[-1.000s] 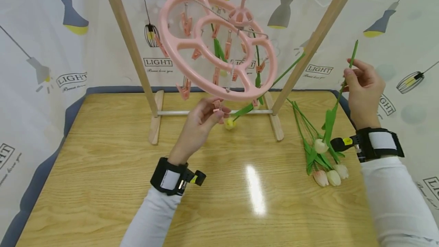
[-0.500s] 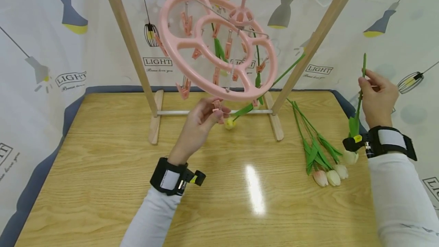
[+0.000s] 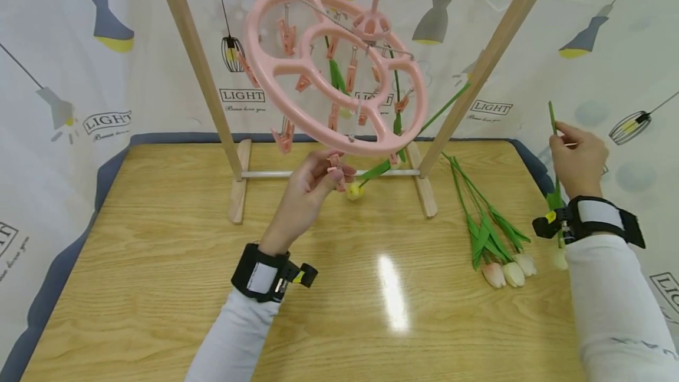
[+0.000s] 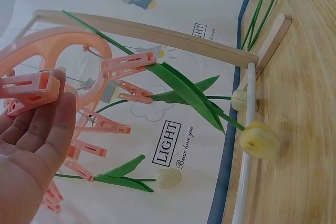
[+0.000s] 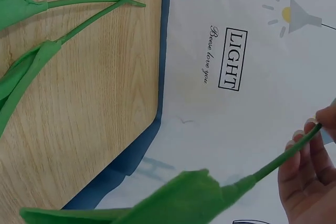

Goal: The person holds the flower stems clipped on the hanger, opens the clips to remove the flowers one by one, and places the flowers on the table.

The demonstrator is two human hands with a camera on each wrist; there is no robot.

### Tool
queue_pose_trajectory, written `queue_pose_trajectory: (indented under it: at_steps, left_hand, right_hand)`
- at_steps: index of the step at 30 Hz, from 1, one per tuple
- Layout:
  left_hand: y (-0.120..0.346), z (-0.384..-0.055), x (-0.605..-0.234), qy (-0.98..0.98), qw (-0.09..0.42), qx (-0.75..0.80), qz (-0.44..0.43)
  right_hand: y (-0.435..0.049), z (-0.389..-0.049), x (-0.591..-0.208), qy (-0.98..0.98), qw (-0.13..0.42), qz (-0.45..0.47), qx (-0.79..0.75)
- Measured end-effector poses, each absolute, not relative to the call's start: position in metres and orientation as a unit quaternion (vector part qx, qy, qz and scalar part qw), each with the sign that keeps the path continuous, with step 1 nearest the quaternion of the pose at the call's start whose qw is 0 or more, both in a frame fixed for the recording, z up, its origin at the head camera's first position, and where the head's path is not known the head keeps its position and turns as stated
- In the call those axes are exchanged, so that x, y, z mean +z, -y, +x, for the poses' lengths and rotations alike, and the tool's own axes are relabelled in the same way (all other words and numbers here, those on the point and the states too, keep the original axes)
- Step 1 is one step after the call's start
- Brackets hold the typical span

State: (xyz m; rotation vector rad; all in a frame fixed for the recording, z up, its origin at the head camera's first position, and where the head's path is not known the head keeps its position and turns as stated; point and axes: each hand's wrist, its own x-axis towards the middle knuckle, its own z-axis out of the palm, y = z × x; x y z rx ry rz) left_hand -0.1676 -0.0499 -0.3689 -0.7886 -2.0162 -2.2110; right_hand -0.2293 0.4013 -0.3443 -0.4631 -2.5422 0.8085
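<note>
My left hand pinches a pink clothespin that hangs at the front rim of the round pink clip hanger. At the right, my right hand holds an artificial tulip by its green stem. Its pale bloom points down and is partly behind the wrist strap. In the left wrist view, neighbouring clothespins grip tulip stems, among them one with a yellow bloom. Another clipped tulip with a white bloom hangs further off.
Several loose tulips lie on the table at the right, one pinkish. Wooden posts with feet and a white crossbar stand around the hanger. Behind it hangs a lamp-patterned cloth.
My right hand has moved right and down with the tulip, away from the loose ones, then slightly back left. The left hand stays on its clothespin.
</note>
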Motion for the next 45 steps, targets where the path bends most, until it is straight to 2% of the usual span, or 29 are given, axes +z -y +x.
queue_pose_trajectory:
  at_steps: [8, 14, 22, 33, 41, 45]
  left_hand:
    - [0.050, -0.168, -0.368, 0.648, 0.020, -0.718, -0.253]
    - [0.051, -0.168, -0.369, 0.643, 0.016, -0.724, -0.250]
    - [0.051, -0.169, -0.371, 0.645, 0.017, -0.719, -0.260]
    - [0.051, -0.169, -0.370, 0.643, 0.015, -0.721, -0.258]
    - [0.051, -0.169, -0.370, 0.644, 0.015, -0.720, -0.259]
    - [0.052, -0.169, -0.371, 0.642, 0.014, -0.722, -0.257]
  right_hand:
    - [-0.405, -0.234, -0.357, 0.955, 0.145, -0.070, 0.250]
    - [-0.406, -0.237, -0.372, 0.962, 0.103, -0.036, 0.250]
    - [-0.400, -0.238, -0.386, 0.963, 0.079, -0.052, 0.252]
    - [-0.395, -0.240, -0.405, 0.979, 0.108, 0.012, 0.170]
    - [-0.388, -0.237, -0.416, 0.989, 0.066, -0.027, 0.132]
    - [-0.389, -0.239, -0.423, 0.989, 0.015, -0.030, 0.145]
